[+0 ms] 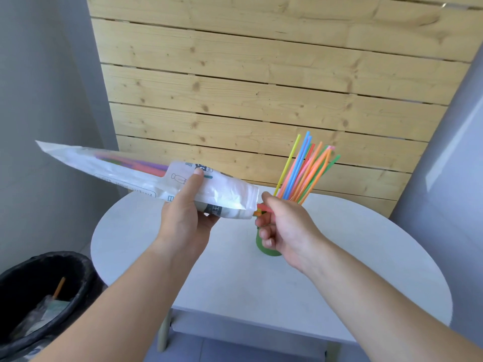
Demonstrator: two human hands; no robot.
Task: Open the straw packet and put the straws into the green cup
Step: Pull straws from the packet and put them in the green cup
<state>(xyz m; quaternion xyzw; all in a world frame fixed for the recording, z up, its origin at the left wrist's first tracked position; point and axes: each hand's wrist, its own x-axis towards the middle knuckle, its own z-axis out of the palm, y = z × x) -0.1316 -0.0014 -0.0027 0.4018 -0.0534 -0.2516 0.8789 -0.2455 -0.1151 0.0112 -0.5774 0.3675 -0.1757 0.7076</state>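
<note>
Packet (146, 176) lies gripped in my left hand (185, 212), thumb on top, fingers curled under, mouth tilted down toward the cup (264, 248) to keep the pull short. Right hand (282, 223) pinches the straw ends (261, 208) poking from the mouth, just above the cup on the table (235, 283). Bunch (305, 173) already stands in it.

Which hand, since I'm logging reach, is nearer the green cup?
Right. The right hand, pinching straws, hides the top of the green cup; the left hand grips the straw packet farther left.
</note>
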